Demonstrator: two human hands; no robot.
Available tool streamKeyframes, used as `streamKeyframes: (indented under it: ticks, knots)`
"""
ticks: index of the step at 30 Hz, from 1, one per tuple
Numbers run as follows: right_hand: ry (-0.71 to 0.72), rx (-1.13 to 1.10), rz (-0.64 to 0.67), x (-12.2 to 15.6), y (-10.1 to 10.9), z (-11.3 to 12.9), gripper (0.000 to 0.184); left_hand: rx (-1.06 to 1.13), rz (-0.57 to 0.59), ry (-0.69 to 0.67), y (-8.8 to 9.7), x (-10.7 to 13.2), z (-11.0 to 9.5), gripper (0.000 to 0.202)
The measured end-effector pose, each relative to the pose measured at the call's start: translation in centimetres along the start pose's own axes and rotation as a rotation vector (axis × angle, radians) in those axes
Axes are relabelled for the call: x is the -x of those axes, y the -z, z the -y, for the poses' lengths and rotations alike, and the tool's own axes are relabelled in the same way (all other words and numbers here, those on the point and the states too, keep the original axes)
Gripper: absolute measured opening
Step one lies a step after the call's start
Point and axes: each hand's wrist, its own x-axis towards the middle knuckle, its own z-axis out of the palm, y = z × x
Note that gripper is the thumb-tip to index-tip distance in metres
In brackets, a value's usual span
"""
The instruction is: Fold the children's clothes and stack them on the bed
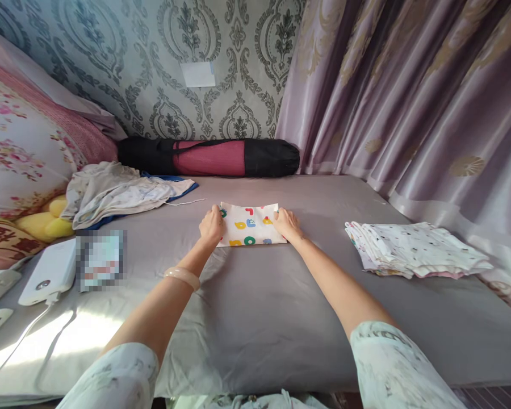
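Note:
A small folded white cloth (pixel 250 225) printed with coloured letters lies flat on the grey bed sheet (pixel 255 295). My left hand (pixel 212 225) rests on its left edge, fingers curled and pinching the cloth's upper left corner. My right hand (pixel 286 223) lies on its right edge, fingers bent and gripping the upper right corner. A pale bangle (pixel 182 276) sits on my left wrist.
A stack of folded patterned cloths (pixel 413 249) lies to the right. A heap of unfolded clothes (pixel 119 192) lies at left. A black and red rolled bag (pixel 208 157) rests against the wall. A white power bank (pixel 49 271) and chargers sit at far left, curtains (pixel 409 96) at right.

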Motion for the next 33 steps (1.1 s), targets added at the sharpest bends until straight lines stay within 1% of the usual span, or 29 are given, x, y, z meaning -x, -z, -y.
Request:
streamKeyframes:
  ticks: [3, 7, 11, 14, 17, 22, 24, 25, 27, 29, 31, 33]
  knots:
    - [0.008, 0.025, -0.034, -0.1, -0.6, 0.1, 0.038, -0.042, 0.003, -0.006, -0.5, 0.1, -0.3, 0.024]
    - [0.026, 0.066, -0.054, 0.1, -1.3, 0.0, 0.037, -0.073, 0.028, -0.004, -1.4, 0.0, 0.0, 0.024]
    - [-0.007, 0.087, -0.056, 0.1, -1.7, 0.1, 0.034, -0.049, 0.014, 0.04, -2.0, -0.2, 0.1, 0.028]
    - [-0.04, 0.07, -0.049, 0.0, -1.9, 0.3, 0.032, -0.038, -0.003, 0.085, -2.1, -0.2, 0.0, 0.03]
    - [-0.057, 0.053, -0.032, -0.1, -1.9, 0.4, 0.029, -0.041, -0.003, 0.094, -1.9, -0.1, -0.2, 0.029]
    - [-0.039, 0.049, -0.023, -0.3, -1.4, 0.1, 0.028, -0.033, 0.03, 0.121, -1.6, -0.3, -0.1, 0.03]
    - [-0.035, 0.044, -0.012, -0.2, -1.0, 0.1, 0.029, -0.058, 0.02, 0.121, -1.4, -0.3, 0.0, 0.032]
    - [-0.033, 0.051, -0.019, -0.1, -0.7, 0.2, 0.03, -0.083, -0.006, 0.101, -1.4, -0.2, 0.0, 0.033]
    - [-0.002, 0.088, -0.088, 0.3, -0.5, 0.8, 0.03, -0.149, -0.078, 0.008, -1.3, 0.1, -0.1, 0.034]
    - [0.093, 0.127, -0.187, 0.9, -0.5, 1.7, 0.029, -0.199, -0.127, -0.124, -1.5, 0.4, -0.5, 0.034]
    - [0.247, 0.127, -0.239, 1.4, -0.9, 2.8, 0.034, -0.21, -0.112, -0.266, -1.9, 0.8, -1.2, 0.037]
    - [0.407, 0.105, -0.213, 1.7, -1.6, 3.7, 0.042, -0.2, -0.062, -0.372, -2.5, 1.0, -2.0, 0.042]
